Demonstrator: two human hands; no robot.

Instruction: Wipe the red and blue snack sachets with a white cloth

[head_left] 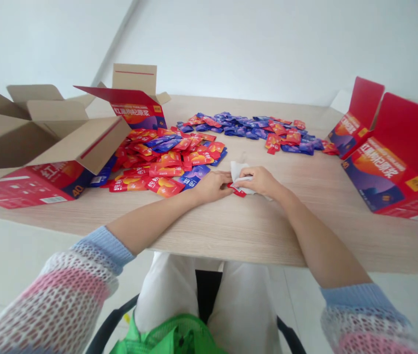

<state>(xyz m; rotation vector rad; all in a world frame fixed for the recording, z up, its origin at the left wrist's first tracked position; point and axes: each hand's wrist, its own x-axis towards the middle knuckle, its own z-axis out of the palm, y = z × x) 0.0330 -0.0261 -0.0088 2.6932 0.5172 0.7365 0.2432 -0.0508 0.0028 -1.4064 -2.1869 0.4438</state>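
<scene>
My right hand pinches a crumpled white tissue against a small red sachet lying on the table. From the other side, my left hand rests on the tabletop with its fingers closed on the sachet's left end. Most of that sachet is hidden under the tissue and my fingers. Close by my left hand, a heap of red sachets mixed with several blue ones spreads to the left.
Farther back lies a long pile of blue and red sachets. Open red cardboard boxes stand at the left, with another box behind. More open boxes stand at the right. The wooden table's front edge is above my lap.
</scene>
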